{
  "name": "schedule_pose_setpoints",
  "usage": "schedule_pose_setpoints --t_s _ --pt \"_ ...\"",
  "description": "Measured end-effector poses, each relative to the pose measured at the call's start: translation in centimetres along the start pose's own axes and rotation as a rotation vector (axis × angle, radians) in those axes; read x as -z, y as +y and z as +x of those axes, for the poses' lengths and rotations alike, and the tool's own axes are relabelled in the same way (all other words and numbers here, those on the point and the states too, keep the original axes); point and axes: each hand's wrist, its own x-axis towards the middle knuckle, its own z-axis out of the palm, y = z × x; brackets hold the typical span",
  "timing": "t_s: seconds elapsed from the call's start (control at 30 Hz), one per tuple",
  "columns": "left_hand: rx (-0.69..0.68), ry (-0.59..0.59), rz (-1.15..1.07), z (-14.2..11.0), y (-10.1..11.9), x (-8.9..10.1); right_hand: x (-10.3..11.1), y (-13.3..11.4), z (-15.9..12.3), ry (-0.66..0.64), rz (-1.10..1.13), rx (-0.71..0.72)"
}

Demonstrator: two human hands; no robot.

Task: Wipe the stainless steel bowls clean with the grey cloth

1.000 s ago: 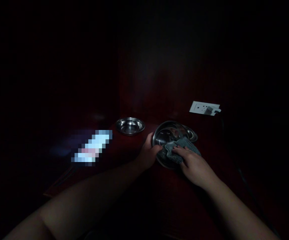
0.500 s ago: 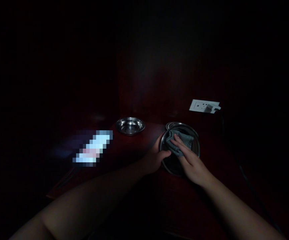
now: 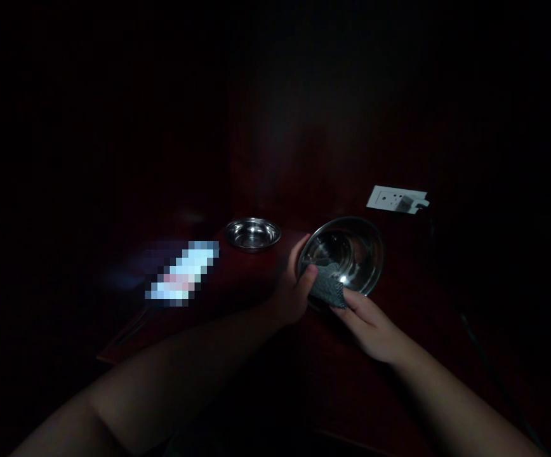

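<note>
In dim light my left hand (image 3: 291,293) grips the left rim of a shiny steel bowl (image 3: 351,251), thumb inside, with the bowl tilted up so its inside faces me. My right hand (image 3: 367,320) pinches a grey knitted cloth (image 3: 327,289) against the bowl's lower edge. The bowl is held just above a dark red wooden table (image 3: 266,273).
A second, smaller steel bowl (image 3: 252,233) sits on the table to the left. A bright pixelated patch (image 3: 183,273) lies farther left. A white wall socket (image 3: 396,199) with a plug and dark cable is at the right. The surroundings are nearly black.
The bowl has tipped up from lying nearly flat to facing me. My right hand and the cloth slid from the bowl's middle down to its lower rim.
</note>
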Motion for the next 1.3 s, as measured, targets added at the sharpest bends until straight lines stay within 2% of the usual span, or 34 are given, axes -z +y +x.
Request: schedule_pose_setpoints --t_s 0.13,0.33,0.47,0.6,0.77,0.93,1.07,1.13,1.3 --pt "0.001 0.048 0.032 0.2 -0.3 0.1 0.5 -0.3 0.4 -0.057 -0.077 -0.009" --pt "0.028 0.054 -0.001 0.4 -0.5 0.2 0.8 0.2 0.4 -0.07 -0.156 -0.028" --pt "0.125 0.067 -0.102 0.6 -0.5 0.4 0.7 0.9 0.1 -0.015 -0.024 -0.051" --pt "0.294 -0.014 -0.234 0.5 -0.7 0.2 0.1 1.2 -0.1 0.06 0.13 -0.077" --pt "0.412 -0.01 -0.254 0.1 -0.3 -0.4 -0.3 1.1 0.0 0.13 0.258 -0.141" --pt "0.418 -0.051 -0.281 -0.3 -0.2 -0.8 -0.3 1.1 0.0 0.137 0.313 -0.178" --pt "0.393 -0.048 -0.215 -0.5 -0.9 -0.7 -0.1 1.1 0.1 0.061 0.244 -0.155" --pt "0.376 -0.033 -0.194 -0.5 -1.1 -0.7 0.0 1.1 0.1 0.038 0.208 -0.186" --pt "0.353 -0.029 -0.142 -0.4 -0.7 -0.5 0.2 1.5 0.1 0.12 0.332 -0.325"
